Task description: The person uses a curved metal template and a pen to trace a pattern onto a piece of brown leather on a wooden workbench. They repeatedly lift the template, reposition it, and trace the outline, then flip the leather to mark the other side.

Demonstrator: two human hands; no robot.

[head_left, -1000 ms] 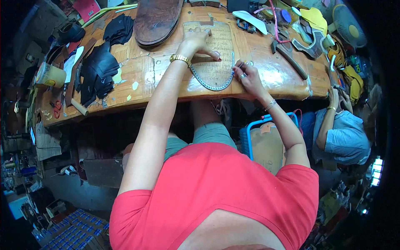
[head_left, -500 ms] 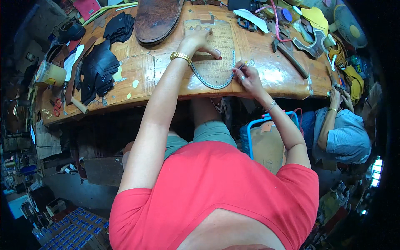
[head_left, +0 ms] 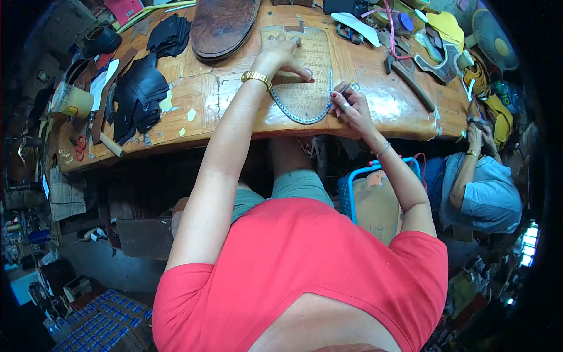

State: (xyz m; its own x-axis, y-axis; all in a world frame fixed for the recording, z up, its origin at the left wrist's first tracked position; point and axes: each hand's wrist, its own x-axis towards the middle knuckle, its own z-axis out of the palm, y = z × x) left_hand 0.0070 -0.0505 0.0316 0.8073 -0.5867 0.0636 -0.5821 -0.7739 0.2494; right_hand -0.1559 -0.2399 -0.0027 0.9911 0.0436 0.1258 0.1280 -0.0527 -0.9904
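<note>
A tan pattern board [head_left: 308,97] with a rounded near end lies on the worktable, with handwriting across it. Along its curved edge runs a pale strip [head_left: 300,121] marked with a row of dark dots. My left hand [head_left: 280,56] presses on the board from the left, fingers and thumb spread. At the board's right edge my right hand [head_left: 353,110] pinches a thin, dark, pen-like tool [head_left: 345,88]. The tool's tip is too small to make out.
Dark brown leather pieces [head_left: 221,29] lie stacked beyond my left hand. Black leather pieces [head_left: 141,88] are piled farther left, near red-handled scissors [head_left: 80,148]. A hammer [head_left: 413,87] rests at right. A blue basket [head_left: 347,199] stands below the table, and a co-worker [head_left: 484,188] sits at far right.
My right hand has shifted slightly, and the pen-like tool in it now stands at a different tilt by the board's right edge. My left hand stays on the board.
</note>
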